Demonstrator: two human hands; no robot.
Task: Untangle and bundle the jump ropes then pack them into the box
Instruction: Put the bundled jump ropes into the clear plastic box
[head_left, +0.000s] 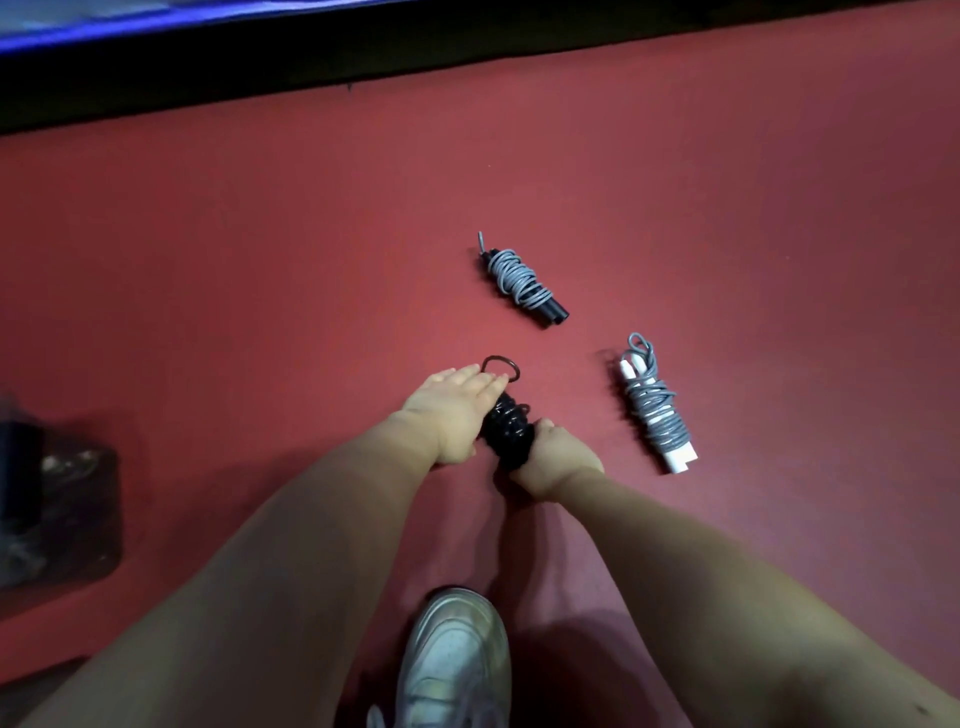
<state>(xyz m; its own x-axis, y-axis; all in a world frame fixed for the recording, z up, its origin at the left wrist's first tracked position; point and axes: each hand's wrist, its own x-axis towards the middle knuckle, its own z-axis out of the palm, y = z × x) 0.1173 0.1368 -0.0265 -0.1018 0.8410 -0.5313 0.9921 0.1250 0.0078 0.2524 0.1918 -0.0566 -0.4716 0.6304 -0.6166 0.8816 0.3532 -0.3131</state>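
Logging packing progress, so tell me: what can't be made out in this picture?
Head view:
Black rope bundle: handles covered by left hand and right hand.
Dark shape at left edge: blurred, cut off; box or not, cannot tell.
Shoe: cut off by bottom edge.

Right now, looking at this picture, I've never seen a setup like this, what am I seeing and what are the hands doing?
No machine here: this is one picture, from a camera worn on a person's head, looking down at a red floor. The left hand lies with straight fingers on a black jump rope wound into a bundle; the right hand grips its near end. Beyond lie two finished bundles: a grey rope with black handles and a grey rope with white handles. A white shoe shows at the bottom. The dark shape at left is too blurred to name.
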